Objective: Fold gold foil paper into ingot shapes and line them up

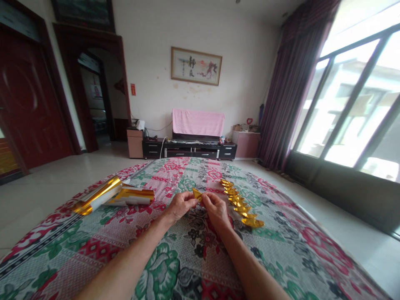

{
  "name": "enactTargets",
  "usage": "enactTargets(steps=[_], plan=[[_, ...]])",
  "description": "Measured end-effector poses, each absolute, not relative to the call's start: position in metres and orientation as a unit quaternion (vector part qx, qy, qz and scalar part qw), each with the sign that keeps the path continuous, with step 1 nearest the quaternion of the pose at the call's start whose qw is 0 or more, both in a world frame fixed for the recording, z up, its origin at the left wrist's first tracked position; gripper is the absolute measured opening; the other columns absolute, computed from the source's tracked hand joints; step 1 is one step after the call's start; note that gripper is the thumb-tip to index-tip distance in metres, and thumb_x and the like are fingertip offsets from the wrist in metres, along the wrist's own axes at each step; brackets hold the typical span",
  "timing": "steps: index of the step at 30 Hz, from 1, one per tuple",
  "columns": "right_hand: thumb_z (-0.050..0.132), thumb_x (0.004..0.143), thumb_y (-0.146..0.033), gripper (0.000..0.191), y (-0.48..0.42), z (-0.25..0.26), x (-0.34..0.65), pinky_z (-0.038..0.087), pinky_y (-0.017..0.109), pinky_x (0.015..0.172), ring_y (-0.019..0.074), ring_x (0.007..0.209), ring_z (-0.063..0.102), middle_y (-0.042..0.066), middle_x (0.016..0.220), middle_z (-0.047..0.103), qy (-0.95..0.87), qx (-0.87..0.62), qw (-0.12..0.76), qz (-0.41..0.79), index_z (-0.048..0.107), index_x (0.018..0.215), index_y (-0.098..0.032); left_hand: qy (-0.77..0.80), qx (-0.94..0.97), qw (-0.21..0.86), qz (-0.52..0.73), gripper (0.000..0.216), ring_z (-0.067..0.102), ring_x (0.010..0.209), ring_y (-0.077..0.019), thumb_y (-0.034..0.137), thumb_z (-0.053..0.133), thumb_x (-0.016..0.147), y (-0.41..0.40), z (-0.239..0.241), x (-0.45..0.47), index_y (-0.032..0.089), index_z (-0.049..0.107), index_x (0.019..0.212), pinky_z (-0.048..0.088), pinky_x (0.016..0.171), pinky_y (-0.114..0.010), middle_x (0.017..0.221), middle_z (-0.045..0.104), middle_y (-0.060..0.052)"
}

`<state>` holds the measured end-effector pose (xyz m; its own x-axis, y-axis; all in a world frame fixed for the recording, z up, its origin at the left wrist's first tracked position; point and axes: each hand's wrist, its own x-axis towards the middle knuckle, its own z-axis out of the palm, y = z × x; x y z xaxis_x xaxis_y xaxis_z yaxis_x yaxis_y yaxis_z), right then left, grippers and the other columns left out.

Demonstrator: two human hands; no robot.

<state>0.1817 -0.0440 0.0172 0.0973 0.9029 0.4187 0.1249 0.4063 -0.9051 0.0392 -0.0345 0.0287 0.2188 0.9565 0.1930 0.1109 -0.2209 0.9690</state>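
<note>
Just above the patterned tablecloth, a small piece of folded gold paper is pinched between my two hands. My left hand grips its left side with thumb and fingers closed. On the right side, my right hand pinches it the same way; the fingertips hide part of the paper. A slanting row of several folded gold paper ingots lies on the cloth to the right of my right hand. Left of my left hand are rolled sheets of gold paper with pale undersides, one overlapping another.
The cloth covers a large table with a rounded far edge. Beyond it stands a low black cabinet with a pink cloth draped over something on top. Windows and a purple curtain are at right, a dark red door at left.
</note>
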Motion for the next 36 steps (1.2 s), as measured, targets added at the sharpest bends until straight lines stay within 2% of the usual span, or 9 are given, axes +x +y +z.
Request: enactTargets(steps=[8,12,18,20,22,24,29,36], plan=[[0.053,0.071,-0.030,0.020,-0.050,0.021,0.178,0.033,0.019,0.050,0.0101,0.053,0.046,-0.002,0.054,0.054,-0.698,-0.486,0.481,0.213,0.061,0.059,-0.016,0.416,0.599,0.455,0.512,0.019,0.048,0.053,-0.0079,0.031,0.060,0.068,-0.029,0.026,0.033,0.014,0.060,0.076,0.038,0.052,-0.020,0.061,0.057,0.003],[0.053,0.073,-0.034,0.023,-0.046,0.019,0.182,0.038,0.021,0.057,0.0123,0.061,0.051,0.000,0.063,0.059,-0.664,-0.467,0.520,0.266,0.063,0.067,-0.015,0.383,0.610,0.494,0.487,0.031,0.051,0.061,-0.0094,0.034,0.065,0.064,-0.034,0.029,0.036,0.014,0.061,0.088,0.038,0.056,-0.020,0.073,0.062,0.001],[0.057,0.072,-0.038,0.025,-0.040,0.011,0.184,0.040,0.022,0.057,0.0135,0.059,0.053,0.001,0.063,0.061,-0.663,-0.440,0.527,0.300,0.063,0.065,-0.015,0.400,0.624,0.460,0.488,0.026,0.048,0.058,-0.0091,0.035,0.061,0.068,-0.033,0.026,0.034,0.013,0.065,0.081,0.037,0.055,-0.020,0.066,0.060,0.001],[0.058,0.071,-0.036,0.021,-0.041,0.012,0.183,0.042,0.023,0.059,0.0147,0.064,0.056,0.002,0.070,0.064,-0.644,-0.435,0.549,0.306,0.063,0.074,-0.016,0.412,0.626,0.448,0.488,0.026,0.048,0.056,-0.0092,0.036,0.061,0.068,-0.030,0.024,0.033,0.013,0.066,0.080,0.037,0.054,-0.020,0.063,0.059,0.001],[0.058,0.070,-0.032,0.024,-0.043,0.014,0.183,0.044,0.023,0.061,0.0154,0.069,0.058,0.003,0.078,0.066,-0.612,-0.429,0.586,0.313,0.060,0.088,-0.017,0.427,0.627,0.431,0.488,0.026,0.048,0.054,-0.0093,0.037,0.061,0.068,-0.028,0.022,0.031,0.013,0.066,0.078,0.037,0.052,-0.020,0.061,0.058,0.001],[0.058,0.071,-0.030,0.026,-0.045,0.015,0.183,0.044,0.023,0.060,0.0151,0.069,0.059,0.003,0.080,0.065,-0.603,-0.417,0.602,0.316,0.056,0.093,-0.017,0.435,0.636,0.419,0.481,0.027,0.047,0.052,-0.0092,0.038,0.061,0.067,-0.028,0.020,0.030,0.013,0.066,0.075,0.036,0.051,-0.020,0.059,0.056,0.002],[0.056,0.072,-0.028,0.015,-0.042,0.011,0.182,0.043,0.022,0.060,0.0127,0.062,0.055,0.002,0.070,0.062,-0.623,-0.414,0.594,0.297,0.059,0.079,-0.015,0.426,0.651,0.421,0.467,0.025,0.047,0.051,-0.0089,0.037,0.061,0.067,-0.030,0.023,0.029,0.013,0.066,0.073,0.037,0.051,-0.020,0.057,0.055,0.002],[0.056,0.070,-0.030,0.016,-0.041,0.012,0.183,0.039,0.020,0.054,0.0105,0.056,0.048,0.000,0.064,0.058,-0.630,-0.430,0.570,0.305,0.061,0.074,-0.015,0.429,0.628,0.448,0.470,0.032,0.050,0.051,-0.0095,0.037,0.060,0.068,-0.028,0.023,0.026,0.012,0.069,0.086,0.039,0.049,-0.020,0.064,0.062,-0.001]])
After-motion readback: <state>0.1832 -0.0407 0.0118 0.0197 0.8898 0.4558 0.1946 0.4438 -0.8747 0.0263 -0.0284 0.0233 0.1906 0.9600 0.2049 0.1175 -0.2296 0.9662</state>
